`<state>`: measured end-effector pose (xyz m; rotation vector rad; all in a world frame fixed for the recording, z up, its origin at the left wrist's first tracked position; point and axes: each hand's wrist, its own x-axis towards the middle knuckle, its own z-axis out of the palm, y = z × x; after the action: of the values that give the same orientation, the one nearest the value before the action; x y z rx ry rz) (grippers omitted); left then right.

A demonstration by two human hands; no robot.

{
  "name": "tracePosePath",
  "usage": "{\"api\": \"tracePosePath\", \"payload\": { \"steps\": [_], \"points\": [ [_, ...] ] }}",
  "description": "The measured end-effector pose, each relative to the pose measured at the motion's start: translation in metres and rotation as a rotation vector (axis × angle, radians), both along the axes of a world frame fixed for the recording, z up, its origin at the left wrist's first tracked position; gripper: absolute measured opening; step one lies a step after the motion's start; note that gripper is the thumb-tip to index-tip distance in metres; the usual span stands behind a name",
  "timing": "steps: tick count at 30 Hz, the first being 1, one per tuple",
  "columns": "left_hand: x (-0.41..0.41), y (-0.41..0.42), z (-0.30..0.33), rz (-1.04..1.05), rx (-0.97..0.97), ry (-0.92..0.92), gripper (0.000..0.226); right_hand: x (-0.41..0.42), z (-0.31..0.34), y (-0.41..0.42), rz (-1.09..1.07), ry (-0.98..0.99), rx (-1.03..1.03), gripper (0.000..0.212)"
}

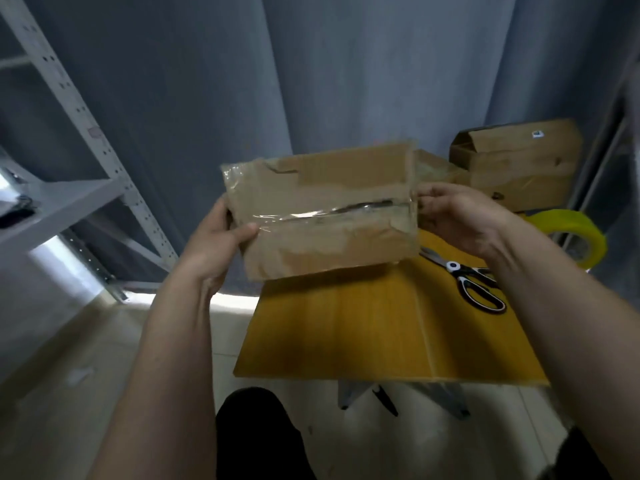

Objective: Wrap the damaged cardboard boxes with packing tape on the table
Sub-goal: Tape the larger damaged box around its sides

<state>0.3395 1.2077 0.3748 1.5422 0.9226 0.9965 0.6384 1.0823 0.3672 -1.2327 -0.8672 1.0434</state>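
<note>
Box [322, 209] between both hands, taped.

it looked like a storeroom or packing area: grey slotted metal shelving [86, 109] stood at the left, worn cardboard boxes [519, 161] and a tape roll [571, 233] crowded the desk's [346, 334] far right corner.

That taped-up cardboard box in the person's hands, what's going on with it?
A person holds a worn cardboard box up above the yellow table, gripping one end with the left hand and the other end with the right hand. Clear tape already runs along its seam and round its ends. On the table lie scissors and a yellow roll of tape. A second cardboard box stands at the back.
</note>
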Motion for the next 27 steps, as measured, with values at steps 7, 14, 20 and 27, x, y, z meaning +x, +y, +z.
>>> {"api": "tracePosePath", "payload": {
  "steps": [7, 14, 20, 27],
  "points": [
    [0.016, -0.013, -0.012, -0.089, -0.211, -0.609, 0.032, -0.001, -0.014, -0.002, -0.223, 0.256, -0.043, 0.054],
    [0.029, -0.014, -0.02, -0.033, -0.217, -0.423, 0.045, -0.002, -0.034, -0.015, -0.077, 0.298, 0.062, 0.033],
    [0.027, -0.012, -0.037, -0.113, -0.205, -0.348, 0.049, 0.004, -0.026, -0.024, 0.0, 0.164, 0.129, 0.073],
    [0.032, -0.008, -0.046, 0.097, -0.42, -0.702, 0.036, 0.013, -0.023, -0.02, -0.247, 0.245, -0.042, 0.075]
  ]
}}
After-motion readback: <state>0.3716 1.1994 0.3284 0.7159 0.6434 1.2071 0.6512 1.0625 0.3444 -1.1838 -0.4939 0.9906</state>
